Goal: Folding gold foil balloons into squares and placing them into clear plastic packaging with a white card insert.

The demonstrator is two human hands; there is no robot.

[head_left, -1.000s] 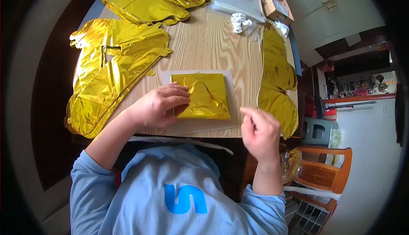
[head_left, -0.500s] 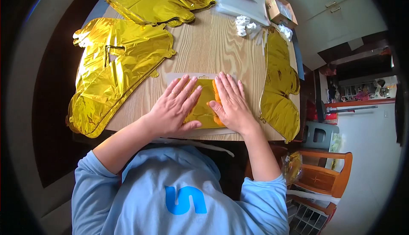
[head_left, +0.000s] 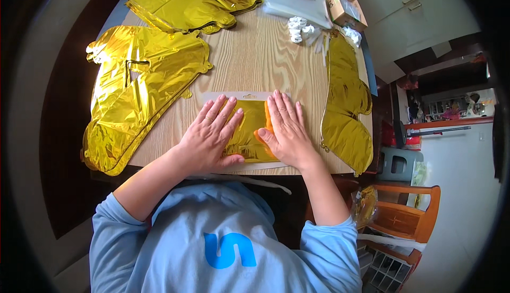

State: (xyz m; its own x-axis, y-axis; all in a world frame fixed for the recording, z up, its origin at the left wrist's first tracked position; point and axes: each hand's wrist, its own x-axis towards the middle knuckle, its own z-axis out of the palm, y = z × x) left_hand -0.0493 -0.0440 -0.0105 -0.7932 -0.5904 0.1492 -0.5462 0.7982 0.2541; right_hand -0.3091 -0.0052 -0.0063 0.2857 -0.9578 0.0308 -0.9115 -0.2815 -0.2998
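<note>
A folded piece of gold foil [head_left: 251, 125] lies on a pale card [head_left: 212, 97] at the table's near edge. The card has a hanging hole at its far side. My left hand [head_left: 208, 133] rests flat on the left part of the foil, fingers spread and pointing away from me. On the foil's right side lies my right hand [head_left: 288, 133], open too, palm down with the thumb out. An orange-looking strip of the folded edge shows beside its fingers. The foil beneath both palms is hidden.
Flat gold foil balloons lie at left [head_left: 151, 88], far left [head_left: 178, 6] and right [head_left: 345, 102] on the wooden table [head_left: 255, 54]. Clear plastic bags [head_left: 292, 6], white crumpled bits [head_left: 297, 29] and a cardboard box [head_left: 348, 10] stand at the back. A wooden chair [head_left: 427, 216] is right.
The view has shifted slightly. My two hands are a little farther apart, showing slightly more of the foil between them. Both remain flat on it.
</note>
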